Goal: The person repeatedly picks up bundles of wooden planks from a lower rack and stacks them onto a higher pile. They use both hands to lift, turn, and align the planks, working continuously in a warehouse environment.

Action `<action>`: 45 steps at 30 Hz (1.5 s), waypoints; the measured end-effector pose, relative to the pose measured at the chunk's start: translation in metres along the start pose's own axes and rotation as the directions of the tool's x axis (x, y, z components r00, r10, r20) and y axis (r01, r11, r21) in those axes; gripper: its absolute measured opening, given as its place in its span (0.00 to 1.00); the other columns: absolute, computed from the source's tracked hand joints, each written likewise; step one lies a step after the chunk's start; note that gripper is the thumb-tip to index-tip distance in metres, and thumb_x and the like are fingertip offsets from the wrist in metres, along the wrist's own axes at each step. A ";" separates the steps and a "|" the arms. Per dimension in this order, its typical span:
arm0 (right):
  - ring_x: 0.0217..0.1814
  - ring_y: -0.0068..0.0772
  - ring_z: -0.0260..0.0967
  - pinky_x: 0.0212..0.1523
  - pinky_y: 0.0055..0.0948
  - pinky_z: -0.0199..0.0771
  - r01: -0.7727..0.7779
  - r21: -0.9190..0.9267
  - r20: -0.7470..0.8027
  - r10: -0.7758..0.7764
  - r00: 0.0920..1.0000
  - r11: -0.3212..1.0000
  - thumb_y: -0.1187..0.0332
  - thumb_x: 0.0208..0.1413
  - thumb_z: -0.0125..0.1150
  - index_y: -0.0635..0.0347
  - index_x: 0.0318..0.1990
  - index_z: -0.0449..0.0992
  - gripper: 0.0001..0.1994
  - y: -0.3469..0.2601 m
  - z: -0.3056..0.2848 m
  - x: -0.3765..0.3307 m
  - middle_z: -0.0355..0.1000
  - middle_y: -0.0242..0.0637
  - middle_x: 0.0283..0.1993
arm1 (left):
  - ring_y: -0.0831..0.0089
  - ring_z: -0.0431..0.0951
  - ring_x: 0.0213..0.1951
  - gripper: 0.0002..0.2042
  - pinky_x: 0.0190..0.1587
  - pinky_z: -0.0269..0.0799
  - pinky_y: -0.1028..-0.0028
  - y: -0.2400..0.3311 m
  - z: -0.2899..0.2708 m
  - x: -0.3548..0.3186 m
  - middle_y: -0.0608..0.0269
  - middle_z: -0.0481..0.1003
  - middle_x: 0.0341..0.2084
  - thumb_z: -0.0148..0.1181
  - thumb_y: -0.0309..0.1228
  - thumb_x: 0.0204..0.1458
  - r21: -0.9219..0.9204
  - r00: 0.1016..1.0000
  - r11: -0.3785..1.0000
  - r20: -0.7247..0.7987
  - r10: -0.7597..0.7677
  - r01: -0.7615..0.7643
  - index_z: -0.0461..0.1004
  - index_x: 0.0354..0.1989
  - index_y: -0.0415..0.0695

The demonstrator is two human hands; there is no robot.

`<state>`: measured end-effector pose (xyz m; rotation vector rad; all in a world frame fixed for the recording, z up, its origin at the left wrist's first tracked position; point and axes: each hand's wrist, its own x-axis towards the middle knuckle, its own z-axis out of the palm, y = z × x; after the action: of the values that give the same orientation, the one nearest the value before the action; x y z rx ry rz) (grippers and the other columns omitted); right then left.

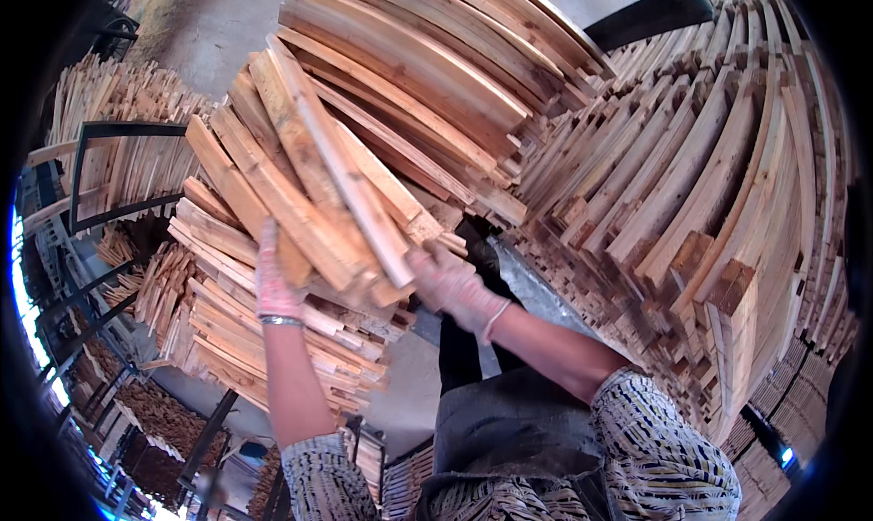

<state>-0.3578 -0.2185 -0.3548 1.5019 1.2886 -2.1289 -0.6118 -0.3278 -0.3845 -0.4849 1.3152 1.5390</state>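
Patterned sleeves rise to two gloved hands: the left hand [273,280] and right hand [447,280] grip a bundle of pale rough-sawn wooden slats [314,185], lifted chest-high before the tall stacked slat piles [691,194]. Carrying seems under way; setting it down would need a level, steady grip.
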 end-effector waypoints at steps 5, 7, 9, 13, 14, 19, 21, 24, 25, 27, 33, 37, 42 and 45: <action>0.57 0.52 0.71 0.56 0.42 0.71 0.174 -0.152 0.166 -0.149 0.975 0.973 0.33 0.55 0.56 0.71 0.63 0.64 0.46 0.023 0.034 0.018 0.70 0.61 0.55 | 0.54 0.71 0.60 0.31 0.63 0.70 0.55 0.023 -0.045 0.013 0.47 0.67 0.61 0.57 0.43 0.62 0.032 0.994 0.998 0.092 0.051 -0.054 0.58 0.67 0.37; 0.60 0.55 0.69 0.59 0.43 0.70 0.191 -0.571 0.328 0.008 0.945 0.798 0.31 0.55 0.54 0.71 0.63 0.64 0.47 -0.012 -0.001 0.033 0.66 0.65 0.60 | 0.56 0.72 0.59 0.32 0.62 0.71 0.55 0.014 -0.047 0.017 0.47 0.68 0.60 0.60 0.44 0.60 0.054 0.992 0.994 0.088 0.085 -0.090 0.59 0.67 0.37; 0.65 0.55 0.65 0.62 0.43 0.68 0.297 -0.521 0.328 -0.134 0.935 0.800 0.30 0.56 0.49 0.73 0.67 0.58 0.50 -0.024 -0.004 0.048 0.62 0.66 0.64 | 0.57 0.73 0.58 0.34 0.61 0.72 0.56 0.007 -0.021 0.008 0.48 0.69 0.59 0.63 0.45 0.58 0.189 0.997 0.979 -0.002 0.078 -0.077 0.60 0.66 0.37; 0.72 0.55 0.57 0.68 0.40 0.62 0.237 -0.533 0.079 -0.231 0.970 0.812 0.30 0.57 0.47 0.69 0.73 0.47 0.52 -0.048 0.006 0.087 0.55 0.64 0.70 | 0.59 0.76 0.54 0.35 0.57 0.75 0.60 -0.016 -0.019 0.025 0.52 0.72 0.56 0.67 0.46 0.54 0.134 0.987 0.978 0.037 0.159 -0.163 0.63 0.64 0.38; 0.73 0.55 0.56 0.68 0.40 0.62 0.243 -0.545 0.133 -0.203 0.970 0.803 0.30 0.56 0.47 0.68 0.73 0.47 0.52 -0.054 0.006 0.085 0.56 0.64 0.70 | 0.60 0.76 0.54 0.35 0.57 0.76 0.60 -0.020 -0.024 0.030 0.52 0.72 0.56 0.67 0.47 0.54 0.070 0.981 0.978 0.039 0.192 -0.194 0.63 0.64 0.38; 0.69 0.56 0.61 0.68 0.43 0.62 0.281 -0.578 0.115 -0.265 0.957 0.766 0.29 0.55 0.47 0.64 0.74 0.47 0.52 -0.048 0.017 0.074 0.62 0.62 0.66 | 0.61 0.76 0.53 0.29 0.56 0.76 0.61 -0.030 -0.028 0.027 0.55 0.73 0.55 0.64 0.44 0.58 0.008 0.973 0.973 0.026 0.229 -0.229 0.66 0.62 0.39; 0.66 0.61 0.63 0.66 0.47 0.63 0.370 -0.583 0.043 -0.427 0.903 0.724 0.34 0.55 0.51 0.62 0.73 0.49 0.49 -0.025 0.030 0.078 0.65 0.62 0.63 | 0.63 0.75 0.54 0.30 0.56 0.75 0.63 -0.031 -0.026 0.020 0.56 0.73 0.55 0.62 0.46 0.59 0.078 0.967 0.964 0.013 0.256 -0.256 0.65 0.63 0.39; 0.65 0.64 0.62 0.66 0.49 0.63 0.504 -0.370 0.071 -0.517 0.853 0.780 0.40 0.54 0.58 0.63 0.71 0.52 0.46 0.003 0.022 0.062 0.65 0.64 0.62 | 0.64 0.71 0.60 0.33 0.63 0.68 0.64 -0.042 -0.015 -0.021 0.56 0.69 0.61 0.61 0.48 0.59 0.235 0.986 0.964 -0.085 0.146 -0.123 0.63 0.66 0.39; 0.64 0.63 0.63 0.65 0.49 0.63 0.501 -0.316 0.067 -0.507 0.859 0.806 0.44 0.52 0.62 0.64 0.70 0.53 0.45 0.010 0.016 0.048 0.66 0.65 0.61 | 0.54 0.54 0.71 0.50 0.69 0.50 0.41 -0.047 0.021 -0.056 0.53 0.57 0.69 0.65 0.64 0.45 0.534 0.939 0.845 -0.282 0.200 -0.020 0.54 0.72 0.47; 0.63 0.58 0.65 0.65 0.46 0.63 0.481 -0.261 0.029 -0.491 0.871 0.837 0.48 0.52 0.63 0.65 0.69 0.55 0.43 0.038 0.007 0.016 0.66 0.63 0.60 | 0.56 0.37 0.76 0.52 0.70 0.32 0.34 -0.069 0.002 -0.073 0.53 0.46 0.74 0.62 0.63 0.48 0.461 0.994 0.887 -0.082 0.078 -0.031 0.44 0.76 0.52; 0.68 0.42 0.61 0.67 0.36 0.61 0.045 0.076 -0.092 -0.037 0.995 0.996 0.50 0.66 0.51 0.60 0.73 0.49 0.35 0.123 -0.046 -0.010 0.60 0.52 0.68 | 0.56 0.50 0.73 0.61 0.71 0.55 0.62 -0.146 -0.019 -0.104 0.50 0.41 0.74 0.75 0.28 0.45 0.015 0.999 0.999 -0.007 0.033 -0.033 0.25 0.75 0.50; 0.66 0.29 0.60 0.68 0.29 0.59 0.032 0.387 0.212 -0.123 0.970 0.921 0.48 0.68 0.48 0.60 0.72 0.53 0.33 0.159 -0.071 0.043 0.63 0.41 0.66 | 0.61 0.63 0.67 0.56 0.68 0.60 0.65 -0.147 -0.034 -0.052 0.48 0.63 0.64 0.69 0.45 0.53 0.084 1.000 0.996 -0.021 0.000 0.002 0.25 0.75 0.47; 0.66 0.27 0.61 0.68 0.29 0.60 -0.129 0.293 0.353 0.018 0.936 0.947 0.41 0.66 0.48 0.59 0.71 0.58 0.36 0.105 -0.080 0.058 0.66 0.40 0.65 | 0.63 0.69 0.63 0.44 0.65 0.66 0.68 -0.171 -0.009 -0.055 0.51 0.64 0.62 0.55 0.23 0.62 0.086 0.974 0.985 -0.158 0.163 -0.151 0.28 0.76 0.58; 0.69 0.29 0.57 0.70 0.29 0.56 -0.063 0.403 0.340 -0.086 0.936 0.913 0.37 0.62 0.51 0.57 0.73 0.55 0.41 0.111 -0.059 0.032 0.64 0.40 0.67 | 0.62 0.68 0.64 0.44 0.68 0.62 0.67 -0.168 -0.006 -0.058 0.50 0.65 0.62 0.53 0.21 0.63 0.040 0.985 0.997 -0.157 0.071 -0.066 0.27 0.75 0.65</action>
<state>-0.2655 -0.2296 -0.4450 1.1539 0.7596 -2.6424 -0.4443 -0.3756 -0.4224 -0.5542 1.4912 1.5575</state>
